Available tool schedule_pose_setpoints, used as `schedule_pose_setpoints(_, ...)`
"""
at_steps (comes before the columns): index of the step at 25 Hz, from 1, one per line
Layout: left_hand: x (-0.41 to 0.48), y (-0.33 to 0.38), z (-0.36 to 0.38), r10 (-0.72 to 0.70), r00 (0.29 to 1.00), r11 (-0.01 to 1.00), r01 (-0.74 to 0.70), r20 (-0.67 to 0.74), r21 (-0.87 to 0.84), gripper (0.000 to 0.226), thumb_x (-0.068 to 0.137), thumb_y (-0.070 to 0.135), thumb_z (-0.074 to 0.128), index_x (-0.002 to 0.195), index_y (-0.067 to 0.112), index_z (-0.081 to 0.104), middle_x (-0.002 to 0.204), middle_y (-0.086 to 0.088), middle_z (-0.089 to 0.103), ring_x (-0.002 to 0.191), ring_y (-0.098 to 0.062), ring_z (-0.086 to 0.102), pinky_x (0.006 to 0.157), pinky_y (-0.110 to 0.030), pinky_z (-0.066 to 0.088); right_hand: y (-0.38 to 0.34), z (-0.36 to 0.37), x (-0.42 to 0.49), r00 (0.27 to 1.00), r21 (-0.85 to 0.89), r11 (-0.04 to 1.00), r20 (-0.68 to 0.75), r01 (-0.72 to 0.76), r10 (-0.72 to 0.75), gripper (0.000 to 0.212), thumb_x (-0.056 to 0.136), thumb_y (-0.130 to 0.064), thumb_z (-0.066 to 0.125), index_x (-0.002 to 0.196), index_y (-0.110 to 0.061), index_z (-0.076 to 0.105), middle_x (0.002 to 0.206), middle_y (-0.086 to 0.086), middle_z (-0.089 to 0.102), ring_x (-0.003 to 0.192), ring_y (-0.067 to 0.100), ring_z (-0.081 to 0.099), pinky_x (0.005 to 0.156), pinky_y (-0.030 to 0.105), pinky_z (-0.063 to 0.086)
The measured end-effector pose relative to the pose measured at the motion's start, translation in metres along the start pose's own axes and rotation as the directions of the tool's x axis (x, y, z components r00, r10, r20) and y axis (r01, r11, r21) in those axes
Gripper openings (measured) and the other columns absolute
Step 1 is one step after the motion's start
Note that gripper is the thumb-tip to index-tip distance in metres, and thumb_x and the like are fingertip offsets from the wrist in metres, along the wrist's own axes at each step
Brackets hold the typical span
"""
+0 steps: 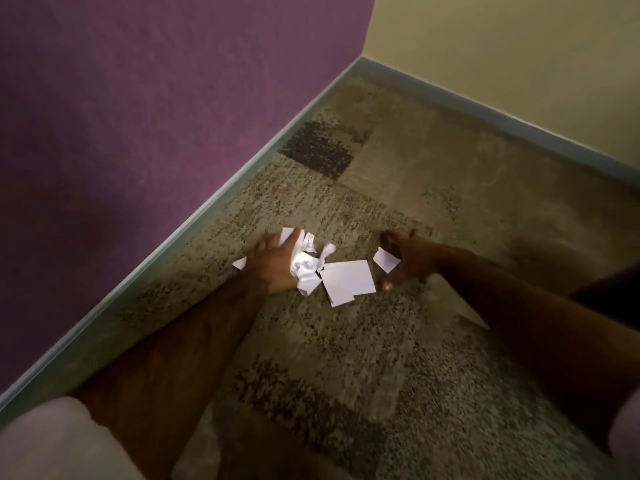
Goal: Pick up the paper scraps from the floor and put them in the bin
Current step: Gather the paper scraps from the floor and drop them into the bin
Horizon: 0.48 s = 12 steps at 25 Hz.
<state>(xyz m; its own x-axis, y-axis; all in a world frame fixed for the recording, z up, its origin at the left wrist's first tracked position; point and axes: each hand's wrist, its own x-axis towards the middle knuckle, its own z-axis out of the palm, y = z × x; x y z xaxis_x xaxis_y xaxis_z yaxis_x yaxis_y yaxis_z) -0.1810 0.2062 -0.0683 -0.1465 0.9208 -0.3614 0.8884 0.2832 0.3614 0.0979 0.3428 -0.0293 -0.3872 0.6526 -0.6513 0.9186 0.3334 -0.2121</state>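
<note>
White paper scraps lie in a small heap on the patterned carpet near the purple wall. A crumpled wad sits in the middle of them, with flat square pieces just to its right. My left hand rests palm down on the heap's left side, fingers spread over the crumpled paper. My right hand hovers to the right of the heap, fingers curled, with one small white scrap against its palm. No bin is in view.
The purple wall with a grey skirting board runs along the left and meets a cream wall at the far corner. Brown and beige carpet stretches beyond the scraps. Pale sleeves show at the bottom corners.
</note>
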Motion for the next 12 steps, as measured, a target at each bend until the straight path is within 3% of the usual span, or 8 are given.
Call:
schedule_pose_setpoints(3,-0.012,0.023,0.007,0.03,0.999,1.0,-0.03,0.025,-0.005,0.097,0.081,0.049,0.063,0.154,0.039,-0.001,0.162,-0.009,0.009,0.148,-0.032,0.014,0.118,-0.043,0.016,-0.028,0.012,-0.004,0.999,-0.087,0.995,-0.015,0.041,-0.042,0.142,0.04,-0.063,0.091,0.154,-0.035,0.01,0.157,0.017,0.02,0.139,0.042,0.035,0.111,0.053,0.037)
schedule_pose_setpoints(5,-0.021,0.033,0.012,0.063,0.995,0.994,-0.055,0.08,-0.093,0.098,0.079,0.049,0.061,0.153,0.039,-0.002,0.163,-0.006,0.01,0.149,-0.031,0.015,0.119,-0.045,0.018,-0.045,0.027,-0.009,0.992,-0.136,0.983,-0.008,0.121,-0.123,0.144,0.041,-0.067,0.088,0.155,-0.035,0.006,0.161,0.015,0.011,0.145,0.043,0.021,0.116,0.059,0.027)
schedule_pose_setpoints(7,-0.034,0.038,0.02,0.111,0.99,0.985,-0.097,0.091,-0.141,0.104,0.074,0.055,0.061,0.153,0.038,-0.004,0.163,-0.006,0.012,0.149,-0.03,0.015,0.12,-0.046,0.018,-0.062,0.043,-0.02,0.979,-0.173,0.964,0.019,0.203,-0.202,0.146,0.046,-0.063,0.089,0.157,-0.032,-0.001,0.163,0.013,0.003,0.148,0.041,0.012,0.118,0.057,0.022)
schedule_pose_setpoints(10,-0.048,0.039,0.039,0.172,0.984,0.977,-0.176,0.042,0.118,0.117,0.064,0.072,0.054,0.154,0.028,-0.007,0.159,-0.014,0.02,0.146,-0.034,0.021,0.12,-0.048,0.016,-0.077,0.057,-0.021,0.985,-0.216,0.963,-0.03,0.159,-0.169,0.157,0.041,-0.056,0.094,0.154,-0.039,-0.012,0.161,0.021,0.0,0.142,0.046,0.029,0.111,0.052,0.037)
schedule_pose_setpoints(12,-0.044,0.039,0.049,0.164,0.985,0.959,-0.146,-0.055,0.241,0.106,0.072,0.063,0.052,0.155,0.019,0.003,0.152,-0.014,0.035,0.139,-0.031,0.035,0.116,-0.045,0.025,-0.088,0.06,-0.022,0.979,-0.321,0.931,-0.053,0.172,-0.199,0.146,0.046,-0.052,0.094,0.155,-0.04,-0.003,0.162,0.019,0.003,0.14,0.046,0.028,0.107,0.051,0.04)
